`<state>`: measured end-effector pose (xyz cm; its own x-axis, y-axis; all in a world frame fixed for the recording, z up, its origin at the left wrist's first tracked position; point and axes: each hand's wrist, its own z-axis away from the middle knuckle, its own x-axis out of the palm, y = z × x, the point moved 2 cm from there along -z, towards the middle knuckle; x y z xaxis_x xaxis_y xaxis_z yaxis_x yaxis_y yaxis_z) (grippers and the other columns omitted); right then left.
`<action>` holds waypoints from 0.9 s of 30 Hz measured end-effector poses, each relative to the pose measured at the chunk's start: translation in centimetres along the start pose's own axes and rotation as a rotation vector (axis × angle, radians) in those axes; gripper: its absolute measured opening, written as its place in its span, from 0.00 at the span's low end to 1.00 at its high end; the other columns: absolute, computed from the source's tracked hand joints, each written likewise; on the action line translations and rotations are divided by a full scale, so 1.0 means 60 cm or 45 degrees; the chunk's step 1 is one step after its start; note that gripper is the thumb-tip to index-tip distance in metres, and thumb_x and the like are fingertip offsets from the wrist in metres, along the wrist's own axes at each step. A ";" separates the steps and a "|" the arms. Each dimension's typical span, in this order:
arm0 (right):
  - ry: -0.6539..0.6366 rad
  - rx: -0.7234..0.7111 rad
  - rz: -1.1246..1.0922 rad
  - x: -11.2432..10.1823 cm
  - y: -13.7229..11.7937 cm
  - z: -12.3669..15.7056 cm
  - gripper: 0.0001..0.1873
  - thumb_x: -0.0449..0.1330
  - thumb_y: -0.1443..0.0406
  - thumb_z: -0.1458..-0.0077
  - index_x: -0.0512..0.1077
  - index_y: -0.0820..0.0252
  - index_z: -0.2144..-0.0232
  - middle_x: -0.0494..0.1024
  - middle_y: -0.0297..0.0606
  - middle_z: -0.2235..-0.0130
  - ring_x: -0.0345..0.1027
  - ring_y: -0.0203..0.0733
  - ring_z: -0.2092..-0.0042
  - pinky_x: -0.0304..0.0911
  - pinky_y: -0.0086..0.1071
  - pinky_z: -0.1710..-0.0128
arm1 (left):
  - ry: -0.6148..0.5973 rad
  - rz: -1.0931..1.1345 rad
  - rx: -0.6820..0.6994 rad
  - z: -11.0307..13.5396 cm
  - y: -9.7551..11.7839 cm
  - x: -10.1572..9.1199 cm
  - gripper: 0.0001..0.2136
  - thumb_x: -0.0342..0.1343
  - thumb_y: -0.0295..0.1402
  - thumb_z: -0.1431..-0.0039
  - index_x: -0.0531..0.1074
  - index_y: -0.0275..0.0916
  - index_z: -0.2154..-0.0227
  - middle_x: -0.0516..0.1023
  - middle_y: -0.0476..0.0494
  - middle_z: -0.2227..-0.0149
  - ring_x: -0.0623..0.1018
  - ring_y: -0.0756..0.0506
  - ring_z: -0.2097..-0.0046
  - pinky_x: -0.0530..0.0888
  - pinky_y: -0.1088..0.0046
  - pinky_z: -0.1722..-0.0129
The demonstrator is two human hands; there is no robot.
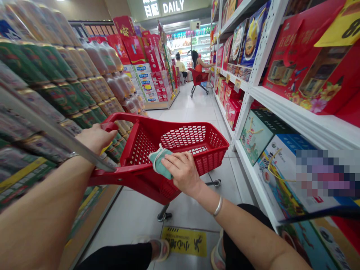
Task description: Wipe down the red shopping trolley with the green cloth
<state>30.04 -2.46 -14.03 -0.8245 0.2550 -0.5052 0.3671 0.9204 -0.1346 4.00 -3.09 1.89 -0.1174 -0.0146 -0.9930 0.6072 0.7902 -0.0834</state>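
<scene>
A red plastic shopping cart (pixel 216 144) stands in front of me, its perforated basket showing nothing inside. My left hand (pixel 94 138) is closed around the cart's red handle (pixel 109 126), with the fingers partly hidden. In my right hand (pixel 184 170) is a folded green cleaning cloth (pixel 161 161) with a pale edge. The cloth lies against the near side rim of the basket, with my fingers pressed over it. A grey metal pole (pixel 62 131) slants across my left forearm to the cart's rim.
Stacked packs of drinks (pixel 70 82) line the left side. White shelves (pixel 281 95) with gift boxes (pixel 309 60) run along the right. Farther down the aisle, a person in orange (pixel 198 65) is by another red cart (pixel 199 76). A yellow floor sign (pixel 184 242) lies between my feet.
</scene>
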 end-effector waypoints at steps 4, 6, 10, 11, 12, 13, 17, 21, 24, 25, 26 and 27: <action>-0.073 0.034 0.022 -0.016 0.037 0.016 0.20 0.57 0.73 0.40 0.76 0.56 0.48 0.80 0.41 0.47 0.66 0.45 0.47 0.55 0.42 0.48 | -0.018 0.000 -0.016 0.001 0.000 0.000 0.37 0.40 0.55 0.43 0.62 0.31 0.39 0.71 0.20 0.42 0.73 0.27 0.41 0.71 0.50 0.44; -0.075 0.058 0.051 -0.027 0.057 0.027 0.21 0.57 0.74 0.41 0.76 0.56 0.48 0.80 0.41 0.48 0.67 0.45 0.47 0.55 0.42 0.48 | -0.016 -0.006 -0.012 0.002 0.001 -0.002 0.38 0.40 0.55 0.43 0.62 0.31 0.39 0.71 0.19 0.42 0.73 0.26 0.41 0.72 0.50 0.44; -0.088 0.134 0.138 -0.056 0.100 0.048 0.24 0.56 0.77 0.46 0.77 0.56 0.50 0.81 0.41 0.49 0.67 0.46 0.48 0.55 0.43 0.49 | 0.018 -0.008 0.005 0.001 0.001 -0.001 0.38 0.40 0.55 0.43 0.63 0.31 0.39 0.72 0.19 0.43 0.74 0.26 0.43 0.73 0.49 0.46; -0.104 0.158 0.163 -0.064 0.111 0.052 0.24 0.56 0.77 0.47 0.77 0.57 0.50 0.82 0.41 0.49 0.67 0.46 0.48 0.55 0.42 0.49 | 0.022 -0.010 0.007 0.000 0.001 0.000 0.38 0.40 0.55 0.44 0.63 0.31 0.40 0.72 0.19 0.44 0.74 0.26 0.43 0.73 0.49 0.46; -0.127 0.185 0.189 -0.073 0.124 0.057 0.25 0.56 0.78 0.48 0.77 0.57 0.51 0.82 0.41 0.49 0.68 0.46 0.48 0.55 0.42 0.50 | 0.025 -0.010 0.011 -0.001 0.000 0.001 0.38 0.40 0.56 0.44 0.63 0.31 0.40 0.72 0.19 0.44 0.74 0.26 0.43 0.73 0.49 0.46; -0.156 0.219 0.217 -0.082 0.136 0.061 0.25 0.56 0.79 0.49 0.77 0.58 0.51 0.81 0.41 0.49 0.68 0.47 0.48 0.56 0.42 0.50 | 0.025 -0.008 0.015 -0.003 -0.001 0.002 0.38 0.40 0.56 0.44 0.63 0.31 0.40 0.72 0.19 0.44 0.74 0.26 0.43 0.73 0.49 0.46; -0.232 0.424 0.346 -0.122 0.197 0.080 0.27 0.54 0.80 0.52 0.78 0.59 0.52 0.81 0.42 0.48 0.69 0.47 0.48 0.57 0.40 0.52 | 0.009 -0.004 0.011 -0.004 -0.002 0.002 0.38 0.39 0.56 0.44 0.62 0.31 0.39 0.72 0.19 0.43 0.74 0.26 0.43 0.73 0.49 0.46; -0.231 0.694 0.463 -0.154 0.263 0.100 0.25 0.54 0.78 0.51 0.79 0.58 0.55 0.82 0.43 0.50 0.70 0.49 0.50 0.58 0.40 0.54 | -0.014 -0.003 -0.010 0.001 0.000 -0.002 0.38 0.39 0.55 0.44 0.61 0.30 0.38 0.70 0.19 0.42 0.73 0.26 0.41 0.71 0.50 0.43; -0.236 0.858 0.502 -0.166 0.299 0.113 0.23 0.55 0.76 0.50 0.80 0.57 0.56 0.82 0.43 0.51 0.71 0.49 0.53 0.59 0.39 0.56 | -0.025 -0.002 -0.020 0.004 0.002 -0.004 0.38 0.40 0.54 0.43 0.61 0.30 0.38 0.70 0.19 0.42 0.73 0.27 0.41 0.71 0.51 0.43; -0.236 0.898 0.506 -0.168 0.306 0.116 0.23 0.55 0.76 0.50 0.80 0.56 0.56 0.82 0.43 0.52 0.71 0.49 0.53 0.59 0.38 0.56 | -0.027 -0.006 -0.020 0.005 0.003 -0.004 0.37 0.40 0.54 0.43 0.61 0.30 0.39 0.70 0.19 0.42 0.73 0.27 0.41 0.71 0.51 0.43; -0.234 0.935 0.508 -0.169 0.312 0.118 0.23 0.55 0.75 0.50 0.80 0.56 0.56 0.82 0.42 0.52 0.71 0.49 0.54 0.59 0.38 0.57 | -0.027 -0.008 -0.021 0.005 0.003 -0.005 0.37 0.40 0.54 0.43 0.61 0.30 0.39 0.71 0.19 0.42 0.73 0.27 0.41 0.71 0.51 0.43; -0.227 0.973 0.513 -0.169 0.317 0.120 0.22 0.55 0.75 0.50 0.80 0.56 0.56 0.82 0.42 0.53 0.71 0.50 0.54 0.59 0.38 0.57 | -0.026 -0.010 -0.020 0.005 0.003 -0.005 0.37 0.40 0.54 0.43 0.61 0.30 0.39 0.71 0.20 0.42 0.73 0.27 0.41 0.71 0.51 0.43</action>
<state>48.50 10.30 -17.61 -0.5144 0.4088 -0.7539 0.8556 0.3043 -0.4188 4.40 -3.11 2.14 -0.1058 -0.0328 -0.9938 0.5936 0.7997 -0.0896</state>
